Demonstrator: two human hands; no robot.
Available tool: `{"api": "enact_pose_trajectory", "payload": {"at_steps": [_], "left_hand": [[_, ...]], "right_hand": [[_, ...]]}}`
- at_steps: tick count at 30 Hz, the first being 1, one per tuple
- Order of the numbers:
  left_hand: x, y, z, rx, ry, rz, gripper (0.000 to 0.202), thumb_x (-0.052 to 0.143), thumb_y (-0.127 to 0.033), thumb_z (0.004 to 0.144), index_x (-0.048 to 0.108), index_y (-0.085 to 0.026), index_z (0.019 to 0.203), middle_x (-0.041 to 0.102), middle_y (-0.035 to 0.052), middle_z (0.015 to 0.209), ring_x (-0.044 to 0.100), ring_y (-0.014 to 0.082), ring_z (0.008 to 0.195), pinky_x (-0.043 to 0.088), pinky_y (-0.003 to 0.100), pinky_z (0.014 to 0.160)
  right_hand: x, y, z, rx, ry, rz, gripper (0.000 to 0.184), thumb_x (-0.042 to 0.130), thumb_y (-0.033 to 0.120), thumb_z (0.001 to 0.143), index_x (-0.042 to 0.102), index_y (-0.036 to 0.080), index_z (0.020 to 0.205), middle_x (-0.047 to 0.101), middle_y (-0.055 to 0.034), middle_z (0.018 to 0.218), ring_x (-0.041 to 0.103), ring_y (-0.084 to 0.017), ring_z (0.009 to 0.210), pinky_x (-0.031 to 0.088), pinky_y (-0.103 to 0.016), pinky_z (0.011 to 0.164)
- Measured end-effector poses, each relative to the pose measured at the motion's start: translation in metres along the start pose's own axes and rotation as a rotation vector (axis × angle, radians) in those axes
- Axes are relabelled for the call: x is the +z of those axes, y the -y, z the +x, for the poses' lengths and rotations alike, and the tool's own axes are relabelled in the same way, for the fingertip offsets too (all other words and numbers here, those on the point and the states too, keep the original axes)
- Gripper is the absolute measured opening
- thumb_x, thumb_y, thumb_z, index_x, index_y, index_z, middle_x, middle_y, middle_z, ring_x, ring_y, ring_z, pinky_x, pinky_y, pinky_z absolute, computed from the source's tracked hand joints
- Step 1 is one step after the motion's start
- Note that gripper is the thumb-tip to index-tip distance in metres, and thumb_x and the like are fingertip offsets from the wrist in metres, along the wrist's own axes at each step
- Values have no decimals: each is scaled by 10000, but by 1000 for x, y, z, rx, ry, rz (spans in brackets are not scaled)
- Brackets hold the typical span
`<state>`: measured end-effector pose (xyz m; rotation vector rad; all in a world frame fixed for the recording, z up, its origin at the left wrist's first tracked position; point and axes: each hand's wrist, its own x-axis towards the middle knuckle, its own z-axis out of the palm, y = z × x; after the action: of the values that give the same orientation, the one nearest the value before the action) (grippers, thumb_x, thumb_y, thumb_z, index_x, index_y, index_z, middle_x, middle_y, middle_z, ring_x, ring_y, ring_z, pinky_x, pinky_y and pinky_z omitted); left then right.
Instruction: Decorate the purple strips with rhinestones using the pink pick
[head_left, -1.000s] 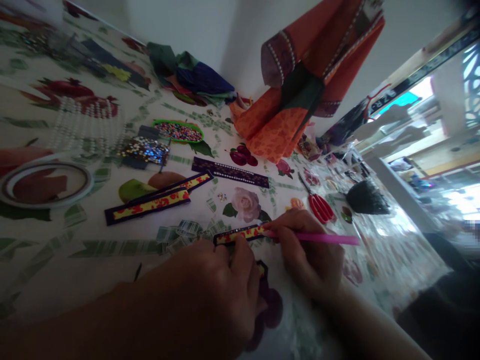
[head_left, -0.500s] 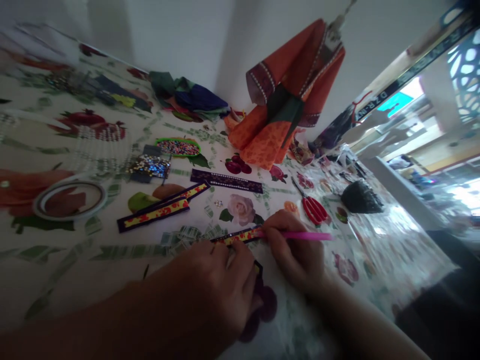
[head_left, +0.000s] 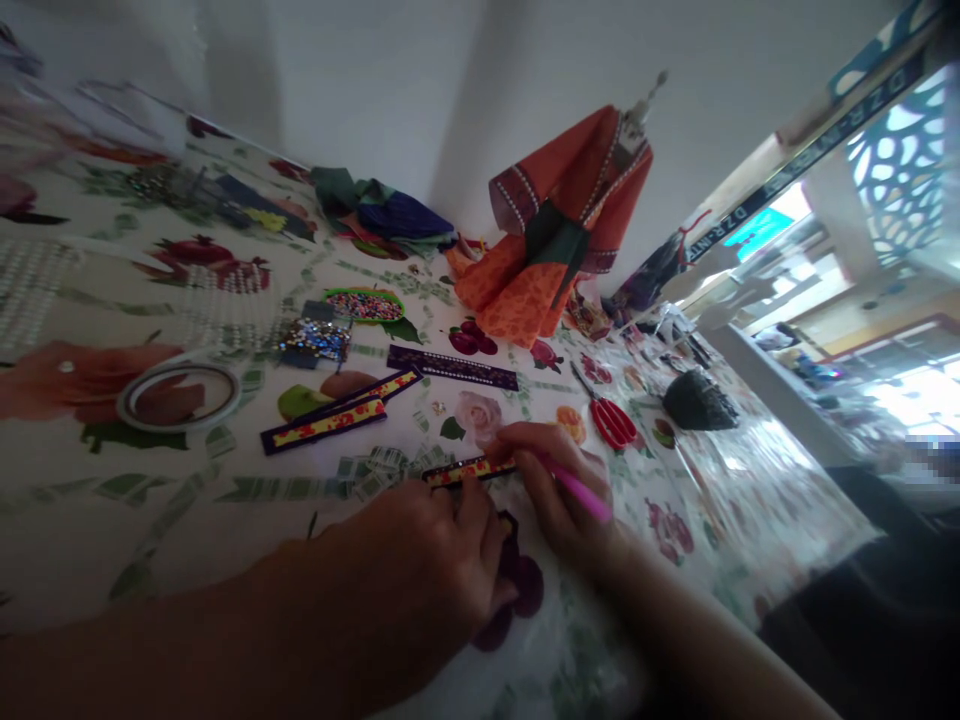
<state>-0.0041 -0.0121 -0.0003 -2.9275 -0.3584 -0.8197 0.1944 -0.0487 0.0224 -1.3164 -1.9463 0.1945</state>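
Observation:
My left hand (head_left: 439, 560), fingers curled, presses the near edge of a narrow yellow-and-red patterned fabric strip (head_left: 461, 470) with a dark border onto the table; its fingertips are partly hidden. Small shiny dots show along the strip. In my right hand (head_left: 559, 490) is a slim pink pen-like stick (head_left: 581, 493), pinched with its tip down at the strip's right end; the tip is hidden by the fingers. Beyond my left hand lie two similar patterned strips (head_left: 326, 425), overlapping, and a dark strip with rows of white beads (head_left: 454, 368).
A roll of tape (head_left: 127, 400), glittering stones (head_left: 319, 340), a green-rimmed tray of coloured beads (head_left: 330, 306) and pearl strings (head_left: 225, 305) lie leftward. Red-handled scissors (head_left: 613, 424) and a black bundle (head_left: 701, 402) lie right. A small orange garment on a stand (head_left: 559, 230) stands behind.
The pink stick has tilted from nearly level to steeper, its rear end now pointing down toward me. My right hand has turned with it; my left hand stays on the strip. The view has shifted slightly.

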Motion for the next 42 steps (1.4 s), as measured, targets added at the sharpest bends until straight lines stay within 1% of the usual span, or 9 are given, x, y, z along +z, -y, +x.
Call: {"api": "enact_pose_trajectory", "payload": {"at_steps": [3, 7, 9, 18, 23, 26, 34, 38, 42], "left_hand": [[2, 0, -1, 29, 53, 107, 297, 512, -286, 1052, 718, -78, 1002, 767, 184, 953, 661, 265, 627, 467, 376, 523], [12, 0, -2, 17, -84, 108, 353, 584, -455, 997, 731, -148, 903, 773, 159, 895, 624, 264, 579, 472, 403, 479], [15, 1, -2, 14, -98, 113, 363, 612, -483, 974, 746, -159, 882, 776, 153, 878, 641, 278, 605, 504, 415, 486], [4, 2, 3, 17, -77, 48, 358, 699, -466, 930, 788, -119, 930, 799, 169, 861, 702, 301, 624, 573, 417, 468], [6, 2, 0, 26, -5, 32, 349, 548, -399, 1029, 753, -126, 958, 789, 183, 918, 725, 322, 712, 567, 431, 499], [7, 2, -2, 18, -11, 35, 367, 496, -386, 1050, 744, -130, 961, 787, 185, 917, 724, 325, 702, 540, 429, 473], [6, 4, -1, 36, -11, 35, 448, 384, -331, 1092, 755, -96, 1006, 791, 198, 963, 747, 332, 793, 546, 431, 517], [4, 4, 1, 34, -46, 55, 379, 449, -320, 1063, 757, -135, 943, 790, 179, 966, 711, 316, 714, 531, 431, 501], [6, 4, 1, 26, -54, 42, 376, 514, -408, 1048, 759, -130, 982, 788, 168, 986, 707, 302, 725, 564, 431, 545]], "right_hand": [[2, -3, 0, 1, -12, -29, 208, 528, 130, 1047, 660, 223, 1179, 773, -45, 1008, 747, -175, 904, 626, -296, 795], [2, -4, 1, -53, 15, -62, 212, 518, 99, 1034, 666, 201, 1148, 758, -44, 962, 725, -176, 889, 604, -303, 811], [1, -4, 1, -80, 44, -51, 212, 516, 94, 1027, 663, 192, 1143, 748, -46, 947, 713, -177, 876, 598, -305, 815], [6, -12, 0, -126, 146, 3, 215, 515, 89, 1030, 631, 180, 1186, 737, -69, 1007, 688, -185, 924, 589, -321, 843], [2, -7, 3, -4, 123, 12, 205, 495, 111, 1050, 654, 185, 1156, 743, -59, 1002, 705, -172, 960, 579, -302, 876], [-2, -5, 4, 47, 84, 24, 206, 494, 119, 1055, 666, 200, 1136, 752, -42, 1016, 717, -154, 979, 569, -282, 899], [-5, -6, 2, 52, 76, 29, 180, 506, 114, 1040, 658, 195, 1091, 755, -35, 956, 733, -132, 873, 583, -242, 822], [-2, -8, 0, 51, 91, 38, 168, 500, 123, 1041, 648, 187, 1090, 736, -36, 922, 724, -131, 837, 580, -238, 781], [2, -9, -2, 57, 105, 59, 169, 499, 134, 1050, 634, 206, 1120, 718, -16, 917, 711, -129, 828, 569, -242, 775]]}}
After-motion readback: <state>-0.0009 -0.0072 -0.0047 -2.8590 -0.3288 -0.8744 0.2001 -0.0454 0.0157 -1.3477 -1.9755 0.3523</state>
